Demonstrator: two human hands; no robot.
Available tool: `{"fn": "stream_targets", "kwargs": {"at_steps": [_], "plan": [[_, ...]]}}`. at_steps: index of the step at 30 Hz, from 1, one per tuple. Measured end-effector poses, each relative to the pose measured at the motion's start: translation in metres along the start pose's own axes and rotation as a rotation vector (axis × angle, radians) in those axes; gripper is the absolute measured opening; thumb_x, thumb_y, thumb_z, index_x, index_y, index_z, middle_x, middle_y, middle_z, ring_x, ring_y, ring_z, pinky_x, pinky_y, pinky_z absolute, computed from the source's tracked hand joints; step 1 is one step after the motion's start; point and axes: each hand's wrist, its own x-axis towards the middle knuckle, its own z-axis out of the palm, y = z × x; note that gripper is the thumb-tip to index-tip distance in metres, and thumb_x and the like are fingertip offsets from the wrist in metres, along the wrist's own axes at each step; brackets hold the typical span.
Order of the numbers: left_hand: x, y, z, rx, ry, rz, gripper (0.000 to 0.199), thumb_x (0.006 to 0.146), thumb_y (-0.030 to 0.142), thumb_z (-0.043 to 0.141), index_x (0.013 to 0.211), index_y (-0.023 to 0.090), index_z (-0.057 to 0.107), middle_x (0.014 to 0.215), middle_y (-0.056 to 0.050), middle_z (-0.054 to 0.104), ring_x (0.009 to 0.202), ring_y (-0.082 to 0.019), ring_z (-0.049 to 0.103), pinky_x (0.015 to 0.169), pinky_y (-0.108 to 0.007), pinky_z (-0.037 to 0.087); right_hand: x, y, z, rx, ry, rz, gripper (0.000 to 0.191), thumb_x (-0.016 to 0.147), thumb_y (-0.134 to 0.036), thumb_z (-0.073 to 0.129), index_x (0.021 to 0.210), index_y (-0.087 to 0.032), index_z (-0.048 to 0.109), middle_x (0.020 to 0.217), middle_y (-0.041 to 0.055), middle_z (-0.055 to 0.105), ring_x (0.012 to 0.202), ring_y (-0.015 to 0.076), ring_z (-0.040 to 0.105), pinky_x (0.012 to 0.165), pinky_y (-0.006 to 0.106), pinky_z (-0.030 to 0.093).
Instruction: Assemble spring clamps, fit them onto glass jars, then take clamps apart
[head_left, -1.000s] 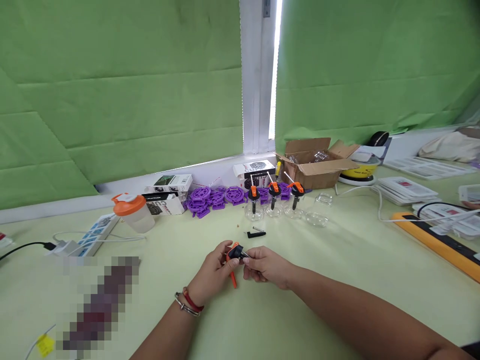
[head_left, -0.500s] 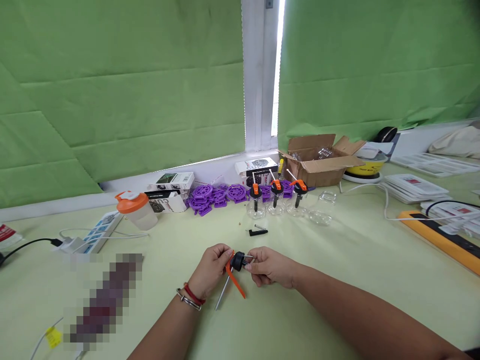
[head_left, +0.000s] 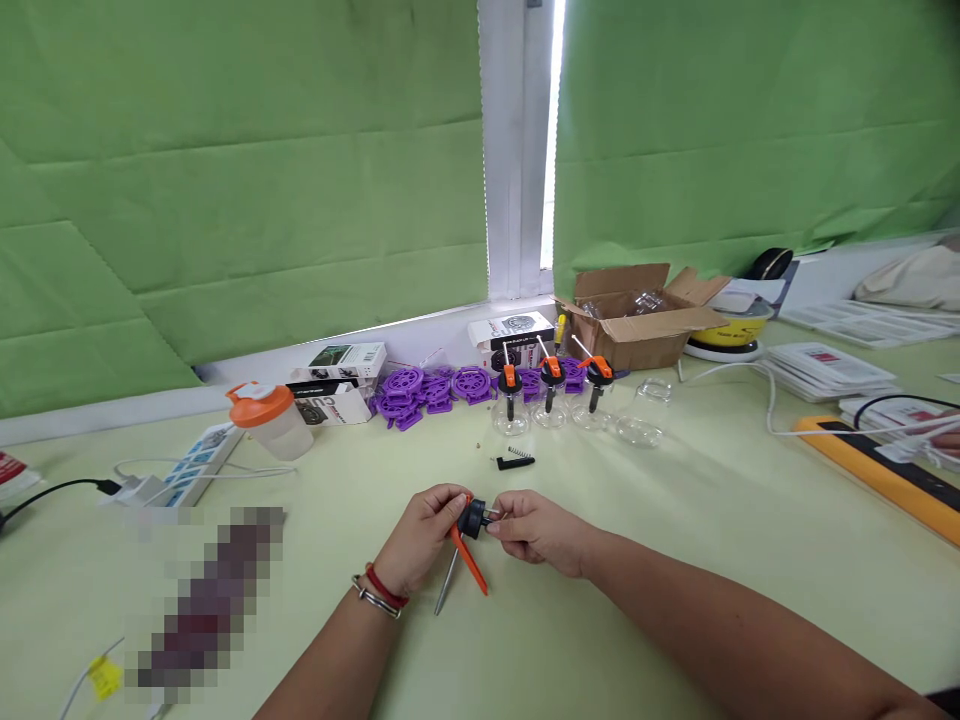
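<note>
My left hand pinches the orange-and-black pump head at its orange end, low in the middle of the view. From it an orange lever and a thin metal rod slant downward. On the other side, my right hand has its fingers closed on a thin part sticking out of the black cap. Beyond the hands lie a black plastic piece and a small spring. Farther back, three clear bottles stand upright with similar orange-and-black heads.
Purple plastic parts and printed boxes line the wall. An orange-lidded shaker stands left near a power strip. An open carton, a clear bottle lying down and an orange-black strip are to the right.
The view has shifted slightly. The pump head and its orange lever have turned a little in my hands, and both hands keep their hold.
</note>
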Motion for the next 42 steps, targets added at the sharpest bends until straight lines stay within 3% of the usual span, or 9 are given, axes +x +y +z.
{"fn": "stream_targets", "kwargs": {"at_steps": [4, 10, 19, 21, 24, 26, 33, 38, 42], "plan": [[0.001, -0.003, -0.006, -0.003, 0.002, -0.048, 0.029, 0.073, 0.040, 0.060, 0.084, 0.014, 0.063, 0.071, -0.001, 0.059, 0.059, -0.010, 0.045, 0.058, -0.023, 0.037, 0.001, 0.001, -0.005, -0.010, 0.003, -0.007, 0.023, 0.071, -0.031, 0.061, 0.070, -0.019, 0.041, 0.042, -0.0090, 0.044, 0.036, 0.0031, 0.026, 0.039, 0.019, 0.012], [0.001, -0.006, -0.006, 0.035, 0.019, -0.090, 0.029, 0.070, 0.041, 0.061, 0.064, 0.013, 0.059, 0.053, 0.003, 0.049, 0.049, -0.008, 0.035, 0.050, -0.022, 0.029, 0.000, 0.002, -0.009, -0.093, -0.137, 0.038, 0.018, 0.072, -0.029, 0.060, 0.075, -0.018, 0.046, 0.042, -0.0087, 0.043, 0.037, 0.0035, 0.028, 0.038, 0.018, 0.015], [0.011, -0.012, -0.032, 0.026, 0.338, -0.084, 0.029, 0.069, 0.044, 0.056, 0.063, 0.016, 0.050, 0.051, 0.006, 0.043, 0.047, -0.007, 0.035, 0.046, -0.020, 0.026, 0.003, 0.000, -0.018, -0.021, 0.023, 0.109, 0.018, 0.077, -0.035, 0.052, 0.086, -0.021, 0.046, 0.042, -0.0083, 0.046, 0.032, 0.0037, 0.023, 0.037, 0.018, 0.011], [0.012, -0.010, -0.035, 0.054, 0.293, -0.095, 0.028, 0.069, 0.043, 0.056, 0.062, 0.016, 0.049, 0.050, 0.006, 0.042, 0.046, -0.007, 0.033, 0.046, -0.020, 0.024, 0.003, 0.001, -0.018, -0.012, 0.026, 0.097, 0.020, 0.077, -0.037, 0.052, 0.088, -0.021, 0.047, 0.042, -0.0087, 0.045, 0.033, 0.0037, 0.022, 0.037, 0.018, 0.011], [0.010, -0.003, -0.031, 0.141, 0.085, -0.103, 0.028, 0.070, 0.042, 0.054, 0.060, 0.016, 0.048, 0.051, 0.006, 0.041, 0.047, -0.007, 0.031, 0.047, -0.020, 0.024, 0.001, -0.001, -0.017, -0.060, -0.078, 0.064, 0.021, 0.076, -0.036, 0.055, 0.086, -0.019, 0.049, 0.041, -0.0090, 0.042, 0.034, 0.0035, 0.021, 0.038, 0.018, 0.011], [0.009, 0.001, -0.027, 0.196, 0.054, -0.059, 0.028, 0.073, 0.042, 0.050, 0.060, 0.017, 0.046, 0.053, 0.006, 0.040, 0.049, -0.007, 0.032, 0.049, -0.021, 0.026, -0.001, -0.002, -0.015, -0.080, -0.117, 0.053, 0.021, 0.075, -0.035, 0.056, 0.085, -0.019, 0.049, 0.039, -0.0097, 0.039, 0.034, 0.0036, 0.020, 0.038, 0.018, 0.011], [0.010, -0.005, -0.036, 0.550, 0.235, 0.008, 0.023, 0.074, 0.035, 0.045, 0.057, 0.019, 0.040, 0.054, 0.005, 0.039, 0.053, -0.010, 0.035, 0.053, -0.023, 0.030, 0.005, -0.001, -0.018, -0.044, 0.165, -0.019, 0.018, 0.078, -0.036, 0.050, 0.085, -0.022, 0.042, 0.042, -0.0097, 0.038, 0.036, 0.0051, 0.019, 0.040, 0.019, 0.010], [0.017, -0.016, -0.056, 0.302, 0.430, -0.125, 0.018, 0.070, 0.035, 0.046, 0.062, 0.019, 0.045, 0.061, 0.001, 0.054, 0.050, -0.011, 0.048, 0.049, -0.024, 0.035, -0.006, -0.014, -0.020, -0.219, 0.227, -0.246, 0.014, 0.085, -0.034, 0.042, 0.086, -0.020, 0.042, 0.049, -0.0086, 0.033, 0.045, 0.0071, 0.027, 0.046, 0.020, 0.022], [0.019, -0.016, -0.069, 0.123, 0.595, -0.167, 0.022, 0.068, 0.040, 0.048, 0.065, 0.018, 0.047, 0.064, -0.001, 0.057, 0.048, -0.011, 0.053, 0.043, -0.022, 0.033, -0.020, -0.022, -0.016, -0.737, 0.163, -0.443, 0.012, 0.086, -0.029, 0.041, 0.089, -0.020, 0.047, 0.063, -0.0027, 0.045, 0.057, 0.0112, 0.041, 0.055, 0.023, 0.029]]}}
